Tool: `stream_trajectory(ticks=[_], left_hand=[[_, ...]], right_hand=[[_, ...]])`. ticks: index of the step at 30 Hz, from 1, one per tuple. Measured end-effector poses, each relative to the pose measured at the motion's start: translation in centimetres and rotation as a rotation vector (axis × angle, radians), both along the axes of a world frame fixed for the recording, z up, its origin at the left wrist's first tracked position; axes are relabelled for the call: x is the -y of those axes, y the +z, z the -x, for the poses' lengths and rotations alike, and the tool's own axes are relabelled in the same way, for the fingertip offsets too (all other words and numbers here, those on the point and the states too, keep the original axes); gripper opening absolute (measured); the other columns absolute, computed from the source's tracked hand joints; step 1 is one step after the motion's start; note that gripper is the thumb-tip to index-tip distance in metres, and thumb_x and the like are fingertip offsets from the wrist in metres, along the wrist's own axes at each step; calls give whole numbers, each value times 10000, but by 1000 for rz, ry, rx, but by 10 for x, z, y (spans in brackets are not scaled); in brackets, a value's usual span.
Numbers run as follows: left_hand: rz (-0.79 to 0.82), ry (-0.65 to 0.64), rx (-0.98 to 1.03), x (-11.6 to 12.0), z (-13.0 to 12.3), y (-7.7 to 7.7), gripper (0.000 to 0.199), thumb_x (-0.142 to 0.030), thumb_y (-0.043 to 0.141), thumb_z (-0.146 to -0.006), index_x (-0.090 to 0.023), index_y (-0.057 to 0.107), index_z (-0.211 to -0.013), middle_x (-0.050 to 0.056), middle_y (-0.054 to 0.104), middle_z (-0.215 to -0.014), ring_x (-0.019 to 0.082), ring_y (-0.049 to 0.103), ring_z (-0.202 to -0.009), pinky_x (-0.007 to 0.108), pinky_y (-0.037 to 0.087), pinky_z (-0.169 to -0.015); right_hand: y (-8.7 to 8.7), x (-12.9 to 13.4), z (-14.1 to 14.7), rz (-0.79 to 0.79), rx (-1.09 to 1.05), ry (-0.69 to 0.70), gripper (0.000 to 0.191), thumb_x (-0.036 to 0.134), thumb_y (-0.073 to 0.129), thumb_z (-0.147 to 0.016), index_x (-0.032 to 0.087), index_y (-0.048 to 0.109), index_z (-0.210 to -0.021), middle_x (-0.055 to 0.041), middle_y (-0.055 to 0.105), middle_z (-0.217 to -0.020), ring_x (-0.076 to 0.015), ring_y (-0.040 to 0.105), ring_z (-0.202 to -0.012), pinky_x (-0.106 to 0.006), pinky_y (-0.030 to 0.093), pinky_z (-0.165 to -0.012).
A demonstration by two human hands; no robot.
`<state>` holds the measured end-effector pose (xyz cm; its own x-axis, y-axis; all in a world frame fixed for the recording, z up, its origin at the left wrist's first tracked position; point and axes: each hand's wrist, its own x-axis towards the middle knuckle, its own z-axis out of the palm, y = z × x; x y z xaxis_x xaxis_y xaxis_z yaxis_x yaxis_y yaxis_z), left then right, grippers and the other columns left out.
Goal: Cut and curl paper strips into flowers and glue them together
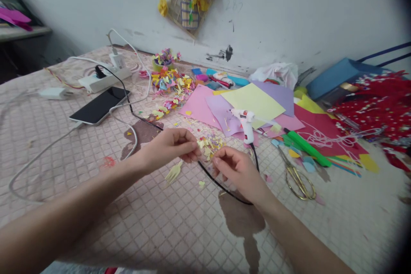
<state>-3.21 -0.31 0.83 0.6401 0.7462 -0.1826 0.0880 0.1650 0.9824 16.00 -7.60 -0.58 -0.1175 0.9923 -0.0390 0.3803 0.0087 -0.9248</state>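
Observation:
My left hand (183, 145) is over the middle of the table, thumb and fingers pinched together; whatever may be between the fingertips is too small to name. Just right of it, my right hand (229, 165) has its fingers curled and thumb pressed in, their tips partly hidden. Small yellow paper scraps (210, 143) lie behind and between the hands. A black cable (221, 186) passes beneath both hands to a white glue gun (245, 124), which rests near coloured paper sheets (257, 100). A pale yellow fork-like piece (174, 173) lies below my left hand.
Gold-handled scissors (298, 182) and a green cutter (306, 147) lie at right. A phone (100, 105), a power strip (104, 79) and white cables are at left. Behind stands a cup of paper pieces (162, 62). Red tinsel (379, 107) sits at far right.

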Motion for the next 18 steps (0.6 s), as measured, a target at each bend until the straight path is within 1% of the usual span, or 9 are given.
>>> stream_trajectory(ticks=[3,5,7,10,14,16,18], left_hand=[[-89,78,-20,-9,9,8,144,-268,604,-787,-130,567,-778,39,700,-769,108,639,-652,242,510,-625],[-125,107,-52,-13,15,10,145,-268,606,-782,-130,566,-773,40,701,-765,110,637,-647,238,510,-612],[-136,117,-93,-15,21,9,147,-271,606,-780,-130,563,-772,44,703,-766,110,636,-646,235,511,-602],[-134,115,-145,-17,29,3,158,-282,599,-786,-130,560,-774,55,707,-784,113,636,-651,234,511,-597],[-129,116,-171,-19,37,-5,171,-297,595,-791,-131,557,-775,60,707,-803,122,643,-675,234,513,-595],[-123,92,-180,-19,38,-9,168,-298,589,-796,-134,557,-772,54,703,-797,122,642,-679,230,513,-591],[-124,60,-191,-19,38,-11,157,-290,577,-805,-137,559,-772,43,697,-790,112,634,-668,218,507,-583]], right_hand=[[-1,1,0,-135,258,4,94,214,530,-816,184,547,-729,21,565,-653,-104,511,-573,-224,380,-533],[-4,2,2,-203,446,30,45,193,559,-786,184,553,-743,16,573,-682,-115,520,-612,-236,378,-573],[-8,3,5,-231,618,56,39,179,576,-758,183,546,-733,15,574,-688,-127,529,-630,-247,367,-592],[-14,4,9,-232,804,69,75,165,562,-746,184,522,-686,18,576,-665,-133,534,-602,-252,327,-560],[-18,4,8,-263,904,45,76,136,521,-762,182,526,-702,12,599,-685,-138,555,-598,-254,303,-540],[-18,4,7,-278,894,38,83,150,522,-778,182,523,-701,16,598,-683,-134,560,-599,-251,308,-544],[-17,4,5,-278,871,46,108,199,545,-789,184,512,-687,23,586,-666,-131,558,-593,-248,309,-541]])
